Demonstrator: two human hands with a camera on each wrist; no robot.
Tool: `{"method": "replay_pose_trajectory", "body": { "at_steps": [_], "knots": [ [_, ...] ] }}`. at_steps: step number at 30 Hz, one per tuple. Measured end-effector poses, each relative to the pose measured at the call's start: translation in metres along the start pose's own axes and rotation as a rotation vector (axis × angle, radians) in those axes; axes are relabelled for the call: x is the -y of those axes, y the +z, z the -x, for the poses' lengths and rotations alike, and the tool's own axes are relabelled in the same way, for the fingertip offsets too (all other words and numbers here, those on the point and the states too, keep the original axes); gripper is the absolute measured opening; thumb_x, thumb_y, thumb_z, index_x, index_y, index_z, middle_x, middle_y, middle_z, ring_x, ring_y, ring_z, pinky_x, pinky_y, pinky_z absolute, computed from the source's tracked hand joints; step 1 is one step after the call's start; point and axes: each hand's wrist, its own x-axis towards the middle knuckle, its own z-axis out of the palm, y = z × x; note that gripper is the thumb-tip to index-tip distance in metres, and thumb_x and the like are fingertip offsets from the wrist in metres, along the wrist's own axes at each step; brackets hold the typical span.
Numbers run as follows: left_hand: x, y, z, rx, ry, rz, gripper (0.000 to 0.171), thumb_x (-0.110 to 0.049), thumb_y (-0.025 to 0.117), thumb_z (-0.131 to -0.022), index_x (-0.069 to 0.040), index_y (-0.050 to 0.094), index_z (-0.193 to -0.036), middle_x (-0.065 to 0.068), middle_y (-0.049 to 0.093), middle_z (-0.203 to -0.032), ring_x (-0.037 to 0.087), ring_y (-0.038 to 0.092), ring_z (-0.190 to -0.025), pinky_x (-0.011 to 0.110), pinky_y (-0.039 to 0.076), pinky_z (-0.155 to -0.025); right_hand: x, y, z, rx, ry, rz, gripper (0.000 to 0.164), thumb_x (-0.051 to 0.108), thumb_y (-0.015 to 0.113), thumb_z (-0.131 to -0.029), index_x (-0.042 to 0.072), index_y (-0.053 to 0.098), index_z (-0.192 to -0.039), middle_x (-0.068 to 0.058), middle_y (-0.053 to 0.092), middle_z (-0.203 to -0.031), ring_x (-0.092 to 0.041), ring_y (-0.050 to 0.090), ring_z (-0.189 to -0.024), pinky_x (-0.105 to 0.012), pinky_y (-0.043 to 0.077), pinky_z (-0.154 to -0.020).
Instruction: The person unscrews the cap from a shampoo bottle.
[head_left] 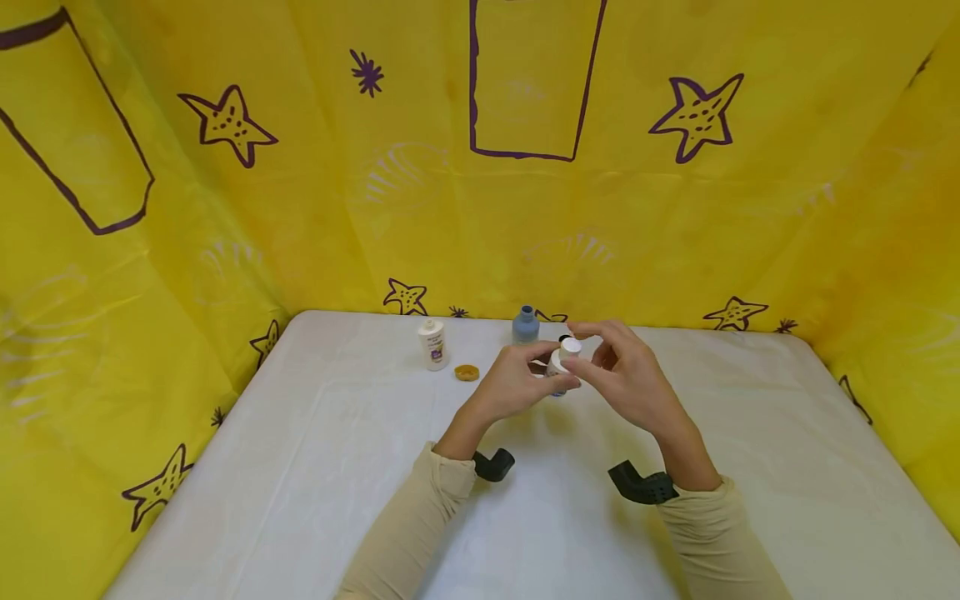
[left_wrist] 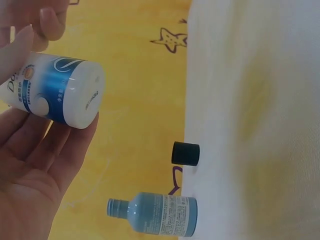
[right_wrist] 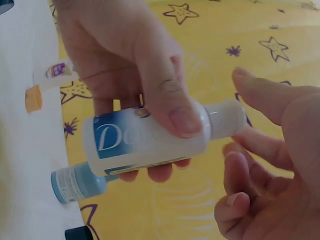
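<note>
My left hand (head_left: 517,379) grips a white bottle with a blue Dove label (left_wrist: 52,90), its thumb on one side and fingers round the other. In the right wrist view its white cap (right_wrist: 225,119) sits on the neck and points toward my right hand (right_wrist: 285,155). One digit of that hand meets the cap's edge, while another extends apart from it; the remaining fingers are loosely bent. From the head view, the right hand (head_left: 626,375) is beside the cap, above the table.
Beyond the hands a blue bottle (head_left: 526,327) stands with a bare neck, a black cap (left_wrist: 185,153) beside it. Farther left stands a white bottle (head_left: 433,347) with a purple mark, near an orange-yellow cap (head_left: 467,372). Yellow patterned cloth (head_left: 322,225) encloses the white table (head_left: 337,450).
</note>
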Motion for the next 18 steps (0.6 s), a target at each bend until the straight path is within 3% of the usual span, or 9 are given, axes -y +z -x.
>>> {"method": "replay_pose_trajectory", "body": {
  "at_steps": [3, 8, 13, 18],
  "knots": [
    [-0.001, 0.002, 0.000, -0.009, 0.030, 0.014, 0.039, -0.034, 0.083, -0.086, -0.020, 0.072, -0.121, -0.001, 0.074, -0.112, 0.010, 0.071, -0.098, 0.023, 0.059, -0.086, 0.000, 0.006, 0.000, -0.108, 0.026, 0.011, 0.035, 0.020, 0.083, -0.087, 0.011, 0.069, -0.118, -0.005, 0.060, -0.100, -0.012, 0.052, -0.071, -0.021, 0.046, -0.062],
    [-0.002, 0.005, 0.000, -0.002, 0.088, -0.002, 0.031, -0.034, 0.083, -0.086, -0.022, 0.073, -0.113, -0.006, 0.074, -0.107, 0.007, 0.070, -0.096, 0.022, 0.058, -0.089, -0.002, 0.017, -0.002, -0.229, -0.019, -0.004, 0.030, 0.014, 0.088, -0.080, 0.006, 0.068, -0.101, -0.009, 0.059, -0.087, -0.008, 0.053, -0.070, -0.015, 0.046, -0.063],
    [-0.004, 0.005, 0.000, 0.000, 0.071, -0.003, 0.031, -0.034, 0.083, -0.086, -0.023, 0.073, -0.113, -0.008, 0.074, -0.107, 0.007, 0.069, -0.096, 0.022, 0.058, -0.089, -0.002, 0.019, -0.002, -0.259, -0.028, 0.009, 0.027, 0.014, 0.088, -0.080, 0.006, 0.069, -0.097, -0.007, 0.059, -0.083, -0.009, 0.051, -0.069, -0.015, 0.044, -0.063],
    [-0.005, 0.004, 0.001, 0.002, 0.040, -0.003, 0.035, -0.037, 0.083, -0.086, -0.025, 0.072, -0.117, -0.009, 0.074, -0.111, 0.007, 0.070, -0.099, 0.023, 0.058, -0.090, -0.001, 0.018, -0.001, -0.228, -0.041, 0.028, 0.026, 0.013, 0.086, -0.081, 0.008, 0.073, -0.103, -0.006, 0.064, -0.088, -0.010, 0.049, -0.067, -0.018, 0.044, -0.058]
  ]
}}
